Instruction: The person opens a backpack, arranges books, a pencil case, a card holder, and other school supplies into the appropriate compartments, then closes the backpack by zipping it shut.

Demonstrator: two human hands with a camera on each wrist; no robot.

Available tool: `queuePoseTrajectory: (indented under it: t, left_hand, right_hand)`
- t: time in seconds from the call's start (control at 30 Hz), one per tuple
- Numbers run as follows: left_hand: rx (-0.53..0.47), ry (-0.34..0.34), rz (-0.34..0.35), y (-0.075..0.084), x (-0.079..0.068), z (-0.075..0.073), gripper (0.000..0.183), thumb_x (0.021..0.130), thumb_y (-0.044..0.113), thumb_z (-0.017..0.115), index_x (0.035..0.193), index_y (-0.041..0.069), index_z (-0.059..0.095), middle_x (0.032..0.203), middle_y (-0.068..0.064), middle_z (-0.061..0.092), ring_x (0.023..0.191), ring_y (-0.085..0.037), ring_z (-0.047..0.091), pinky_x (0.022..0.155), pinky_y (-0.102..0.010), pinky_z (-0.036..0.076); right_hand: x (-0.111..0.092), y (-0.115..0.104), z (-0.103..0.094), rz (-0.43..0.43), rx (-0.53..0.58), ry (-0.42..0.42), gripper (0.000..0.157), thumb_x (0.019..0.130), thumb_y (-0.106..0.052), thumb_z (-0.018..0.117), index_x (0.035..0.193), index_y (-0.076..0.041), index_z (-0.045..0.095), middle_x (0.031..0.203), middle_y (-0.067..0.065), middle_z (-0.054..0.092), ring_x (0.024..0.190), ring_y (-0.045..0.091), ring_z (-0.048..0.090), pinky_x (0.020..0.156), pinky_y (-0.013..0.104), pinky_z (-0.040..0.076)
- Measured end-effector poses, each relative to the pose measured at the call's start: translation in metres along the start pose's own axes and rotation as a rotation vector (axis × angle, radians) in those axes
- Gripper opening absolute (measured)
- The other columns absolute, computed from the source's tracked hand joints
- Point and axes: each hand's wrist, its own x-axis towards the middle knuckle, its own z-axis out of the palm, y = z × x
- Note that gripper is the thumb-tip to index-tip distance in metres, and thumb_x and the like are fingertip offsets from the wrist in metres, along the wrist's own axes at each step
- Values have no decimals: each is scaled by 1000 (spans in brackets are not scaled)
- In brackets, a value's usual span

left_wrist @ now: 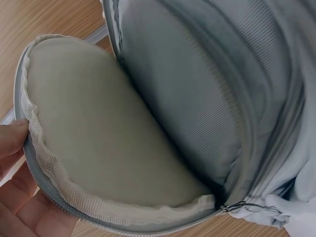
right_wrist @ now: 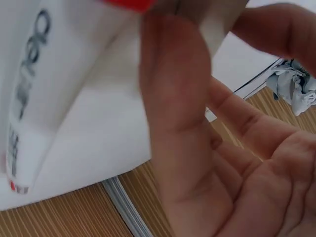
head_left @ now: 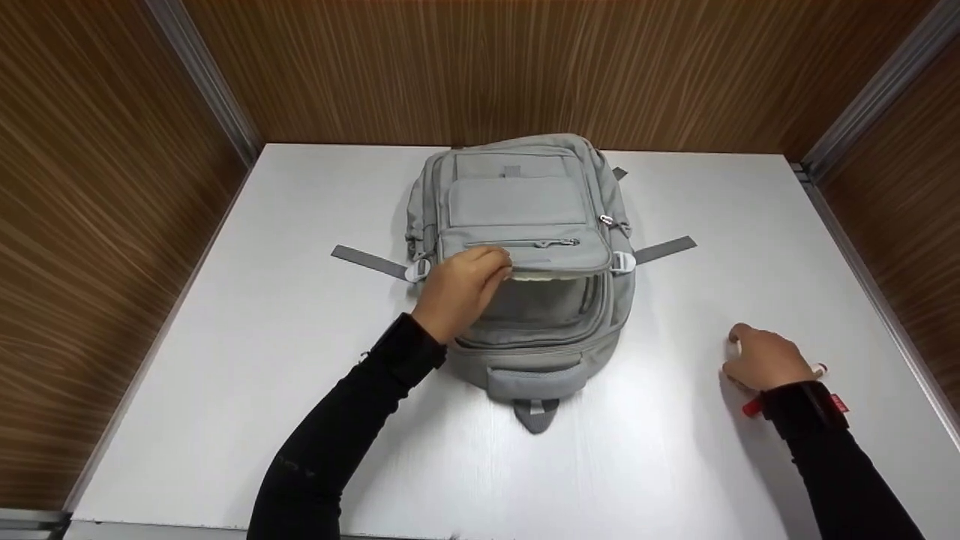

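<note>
A grey backpack (head_left: 517,202) lies on the white table, its front compartment unzipped. My left hand (head_left: 460,291) pinches the zipped edge of the compartment's flap (left_wrist: 98,118) and holds it up. The flap's beige lining and the grey inside (left_wrist: 182,98) show in the left wrist view. To the right of the backpack, my right hand (head_left: 769,358) pinches a pale object (right_wrist: 215,22) between thumb and fingers; its kind I cannot tell. A white marker (right_wrist: 49,84) with a red cap (head_left: 751,407) lies by the right wrist, partly hidden under it.
Grey straps (head_left: 666,249) stick out from both sides of the backpack. Its top handle (head_left: 536,381) points toward the table's front. Wood-grain panels (head_left: 525,71) with metal rails (head_left: 202,75) enclose the white table (head_left: 300,435) at the back and sides.
</note>
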Motion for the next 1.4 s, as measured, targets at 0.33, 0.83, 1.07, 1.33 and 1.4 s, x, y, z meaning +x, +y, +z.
queuePoseTrajectory:
  t: [0.33,0.83,1.07,1.33,1.4]
  left_hand:
    - [7,40,-5,4,18,-9,11,88,18,55,87,11,63,84,3,62,76,-9,59,66,-20,47]
    - [11,134,8,-2,25,-8,13,89,18,53,87,11,63,85,2,62,79,-10,59,68,-24,47]
    - [-9,144,8,-3,29,-8,12,89,18,54,87,10,63,86,1,62,80,-11,59,69,-24,47]
    - [-1,154,25,-5,32,-14,12,89,17,54,87,10,64,86,1,62,81,-10,59,71,-22,47]
    - [-14,166,30,-5,33,-16,12,88,16,54,87,9,64,86,1,62,80,-10,59,72,-21,47]
  right_hand:
    - [17,-29,3,-86,56,12,34,72,-2,55,103,10,52,64,5,55,55,19,49,50,32,41]
    - [61,-172,26,-653,-49,454,13,79,-1,54,86,3,64,88,14,54,75,28,55,68,39,47]
    - [88,-229,35,-759,-105,463,29,72,9,58,98,-2,65,107,13,56,95,28,54,80,35,45]
    - [108,-273,43,-661,-319,418,40,77,6,53,116,0,52,100,17,59,89,31,56,78,38,46]
    - [113,-281,45,-638,-379,418,37,77,4,52,114,3,53,95,17,60,86,31,56,77,38,45]
